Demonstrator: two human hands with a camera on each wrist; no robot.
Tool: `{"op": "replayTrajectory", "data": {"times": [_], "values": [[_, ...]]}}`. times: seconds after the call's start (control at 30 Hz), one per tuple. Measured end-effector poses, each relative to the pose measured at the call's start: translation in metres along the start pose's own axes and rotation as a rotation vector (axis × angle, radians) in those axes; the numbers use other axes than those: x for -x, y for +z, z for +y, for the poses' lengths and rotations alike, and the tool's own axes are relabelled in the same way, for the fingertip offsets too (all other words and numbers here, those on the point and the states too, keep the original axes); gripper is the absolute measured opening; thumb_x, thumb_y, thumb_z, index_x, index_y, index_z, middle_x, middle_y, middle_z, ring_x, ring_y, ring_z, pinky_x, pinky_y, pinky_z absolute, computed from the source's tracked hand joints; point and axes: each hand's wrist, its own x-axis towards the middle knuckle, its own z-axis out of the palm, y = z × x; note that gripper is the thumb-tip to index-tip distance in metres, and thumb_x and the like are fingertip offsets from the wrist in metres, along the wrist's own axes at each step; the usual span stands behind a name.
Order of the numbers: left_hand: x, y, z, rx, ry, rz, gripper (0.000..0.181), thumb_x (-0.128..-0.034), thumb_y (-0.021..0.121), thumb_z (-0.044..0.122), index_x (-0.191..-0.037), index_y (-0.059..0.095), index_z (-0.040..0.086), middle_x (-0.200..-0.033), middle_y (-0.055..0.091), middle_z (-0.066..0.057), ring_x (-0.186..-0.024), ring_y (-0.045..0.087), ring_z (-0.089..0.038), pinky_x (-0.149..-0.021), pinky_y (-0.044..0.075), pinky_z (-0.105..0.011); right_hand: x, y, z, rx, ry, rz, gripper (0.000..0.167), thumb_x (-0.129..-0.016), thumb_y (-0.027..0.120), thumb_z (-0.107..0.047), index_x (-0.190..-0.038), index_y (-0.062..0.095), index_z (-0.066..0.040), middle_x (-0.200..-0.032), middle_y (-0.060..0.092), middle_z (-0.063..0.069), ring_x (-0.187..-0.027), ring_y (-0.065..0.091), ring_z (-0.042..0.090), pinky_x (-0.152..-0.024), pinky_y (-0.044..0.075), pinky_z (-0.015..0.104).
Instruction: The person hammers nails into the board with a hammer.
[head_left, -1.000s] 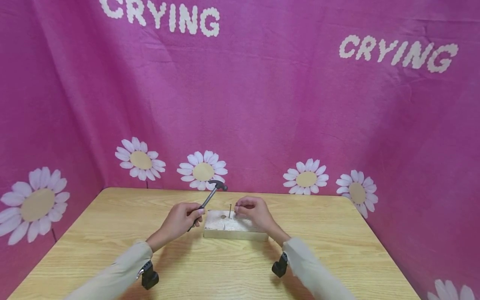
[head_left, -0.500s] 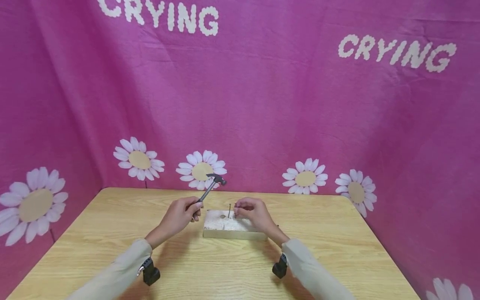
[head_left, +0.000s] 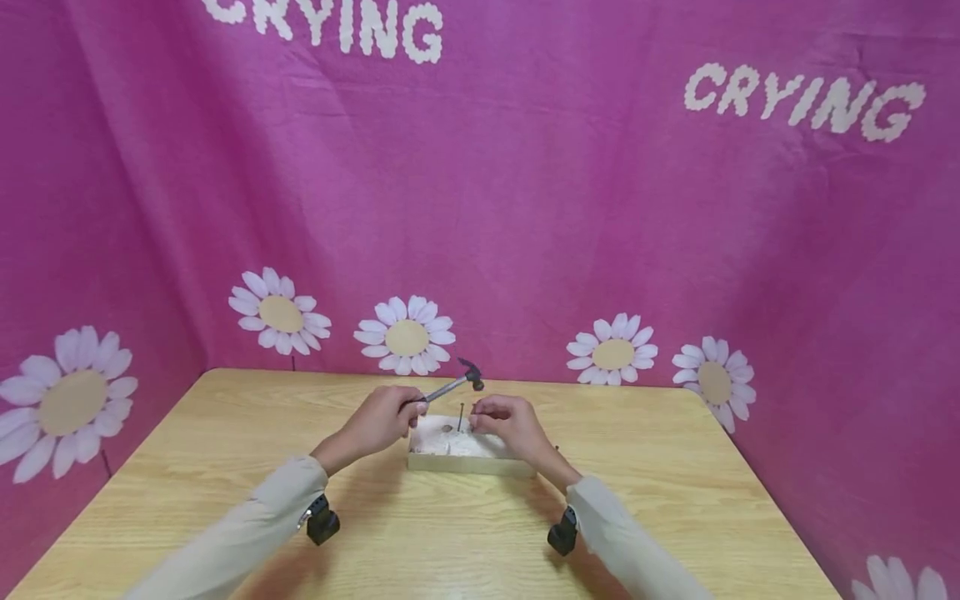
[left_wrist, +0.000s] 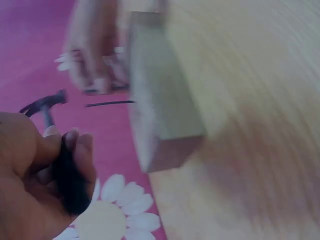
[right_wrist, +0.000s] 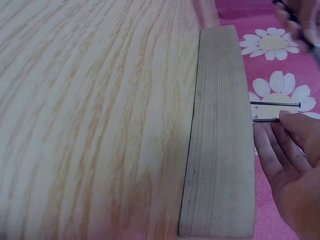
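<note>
My left hand grips the black handle of a claw hammer. The hammer's head is in the air above and slightly beyond a pale wooden block. One nail stands upright in the block's top, next to a dark knot. Just right of it, my right hand pinches a second nail between thumb and fingers, its point against the block. The right wrist view shows both nails side by side, the standing nail untouched by the fingers. In the left wrist view the hammer head is partly blurred.
The block rests on a light wood-grain table. Behind and at both sides hangs a pink cloth with white daisies and lettering. Something small and dark pokes out by the block's right end, mostly hidden by the right wrist.
After a slight lift, my left hand has moved right, and the hammer head has swung right and down, nearer the nails. The right hand keeps its place at the second nail.
</note>
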Motion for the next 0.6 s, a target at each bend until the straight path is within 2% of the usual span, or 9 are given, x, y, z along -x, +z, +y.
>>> {"op": "replayTrajectory", "data": {"times": [0.07, 0.23, 0.3, 0.4, 0.47, 0.6], "values": [[0.003, 0.0045, -0.0028, -0.006, 0.001, -0.015, 0.022, -0.1056, 0.058, 0.002, -0.086, 0.067, 0.001, -0.069, 0.059, -0.001, -0.058, 0.052, -0.008, -0.054, 0.042, -0.022, -0.0007, 0.0003, -0.0009, -0.013, -0.003, -0.005, 0.012, -0.096, 0.069, 0.006, -0.105, 0.071, 0.013, -0.102, 0.073, 0.031, -0.09, 0.076, 0.038, -0.081, 0.063, 0.036], [0.0048, 0.0072, -0.0036, 0.125, -0.026, 0.069, 0.021, -0.1079, 0.055, 0.004, -0.089, 0.065, 0.002, -0.073, 0.058, -0.006, -0.062, 0.053, -0.009, -0.055, 0.042, -0.021, -0.0013, 0.0012, -0.0015, -0.035, -0.006, -0.013, 0.014, -0.097, 0.069, 0.006, -0.106, 0.07, 0.015, -0.103, 0.072, 0.034, -0.092, 0.074, 0.044, -0.082, 0.063, 0.038], [0.0056, 0.0055, -0.0034, 0.077, -0.03, 0.055, 0.022, -0.1073, 0.056, 0.003, -0.087, 0.064, 0.002, -0.071, 0.055, -0.004, -0.061, 0.049, -0.009, -0.055, 0.039, -0.021, -0.0014, 0.0015, -0.001, -0.026, -0.005, -0.01, 0.013, -0.097, 0.07, 0.005, -0.106, 0.07, 0.014, -0.104, 0.072, 0.033, -0.092, 0.074, 0.043, -0.081, 0.063, 0.037], [0.0086, 0.0027, -0.0036, -0.024, -0.023, -0.027, 0.023, -0.1072, 0.055, 0.003, -0.087, 0.064, 0.001, -0.07, 0.051, 0.0, -0.06, 0.042, -0.008, -0.055, 0.036, -0.022, -0.0007, 0.0017, -0.0005, -0.008, 0.0, -0.005, 0.013, -0.097, 0.07, 0.004, -0.106, 0.071, 0.013, -0.103, 0.074, 0.032, -0.091, 0.075, 0.041, -0.081, 0.063, 0.037], [0.0098, 0.0014, -0.003, -0.038, -0.018, -0.041, 0.023, -0.1077, 0.054, 0.003, -0.087, 0.064, 0.001, -0.07, 0.05, 0.002, -0.06, 0.041, -0.007, -0.056, 0.035, -0.022, 0.0001, 0.0016, 0.0, 0.008, 0.002, -0.005, 0.014, -0.097, 0.071, 0.003, -0.106, 0.072, 0.013, -0.102, 0.074, 0.031, -0.089, 0.075, 0.039, -0.081, 0.063, 0.036], [0.0075, -0.0007, -0.0004, 0.044, -0.037, 0.044, 0.022, -0.1093, 0.053, 0.005, -0.09, 0.061, 0.003, -0.073, 0.051, 0.0, -0.061, 0.042, -0.009, -0.056, 0.035, -0.022, 0.001, 0.0006, -0.0004, 0.023, -0.012, -0.002, 0.014, -0.098, 0.07, 0.002, -0.107, 0.072, 0.012, -0.102, 0.074, 0.03, -0.088, 0.075, 0.038, -0.081, 0.063, 0.037]]}}
